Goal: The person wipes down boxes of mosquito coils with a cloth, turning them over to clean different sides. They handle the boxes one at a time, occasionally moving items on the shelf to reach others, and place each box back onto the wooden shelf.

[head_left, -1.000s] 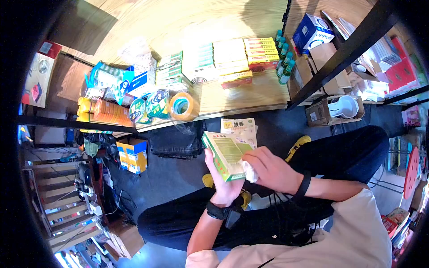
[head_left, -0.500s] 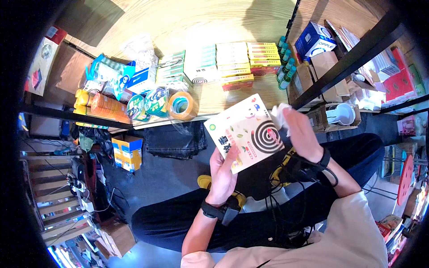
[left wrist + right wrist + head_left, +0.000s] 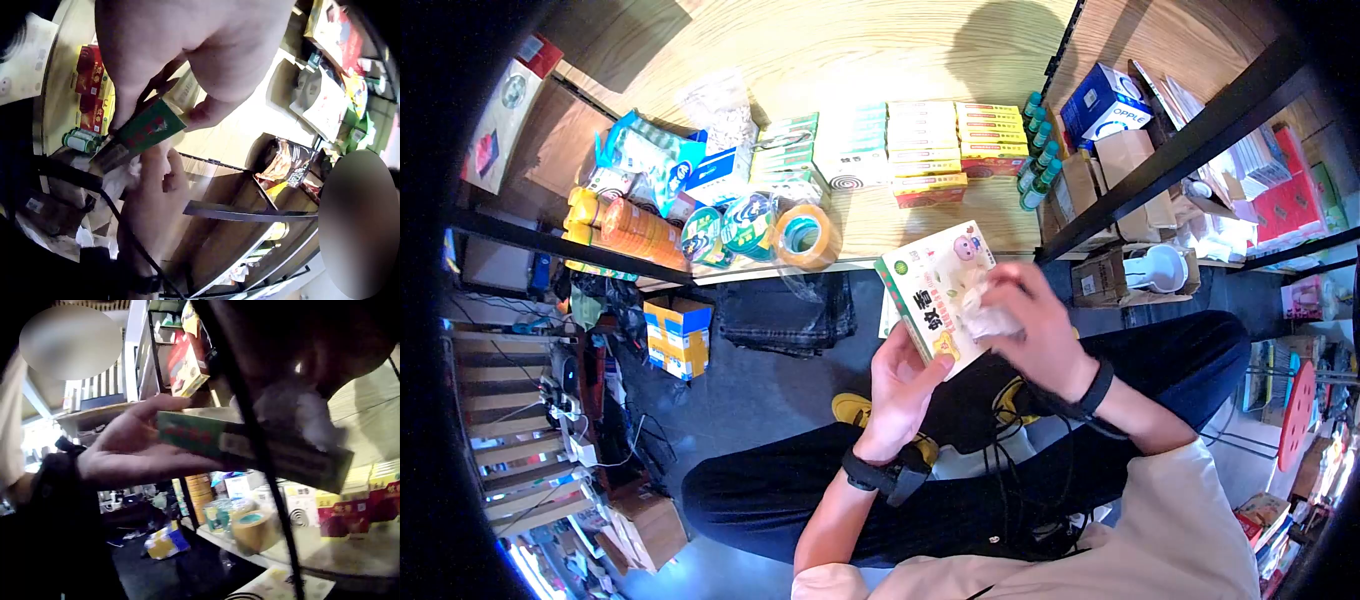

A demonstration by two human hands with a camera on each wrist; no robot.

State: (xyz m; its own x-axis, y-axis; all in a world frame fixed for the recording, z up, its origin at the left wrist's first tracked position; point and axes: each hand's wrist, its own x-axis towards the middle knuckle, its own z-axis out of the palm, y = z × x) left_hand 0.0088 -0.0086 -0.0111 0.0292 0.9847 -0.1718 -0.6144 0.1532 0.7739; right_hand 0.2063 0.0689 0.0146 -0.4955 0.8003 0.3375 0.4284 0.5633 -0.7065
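A flat mosquito coil box (image 3: 918, 285), cream on its face with green edges, is held up over the lap. My left hand (image 3: 900, 395) grips its lower left corner, thumb across the face. In my right hand (image 3: 1048, 340) is a crumpled white tissue (image 3: 992, 318), pinched against the printed face and covering part of it. The box's green side (image 3: 153, 125) shows in the left wrist view, with the right forearm beyond it. Seen from the right wrist, the tissue (image 3: 319, 422) lies along the upper face of the box (image 3: 194, 432).
Ahead is a wooden shelf (image 3: 1000, 225) with rows of yellow boxes (image 3: 925, 160), green bottles (image 3: 1040, 175) and tape rolls (image 3: 807, 238). Another printed box (image 3: 281, 584) lies below the shelf's edge. A black post (image 3: 1170, 140) slants at right. A blue-yellow carton (image 3: 677, 335) stands left on the floor.
The box has turned from its green printed back to its cream face, then been drawn a little lower. The right hand with the tissue has moved from the box's edge onto the face.
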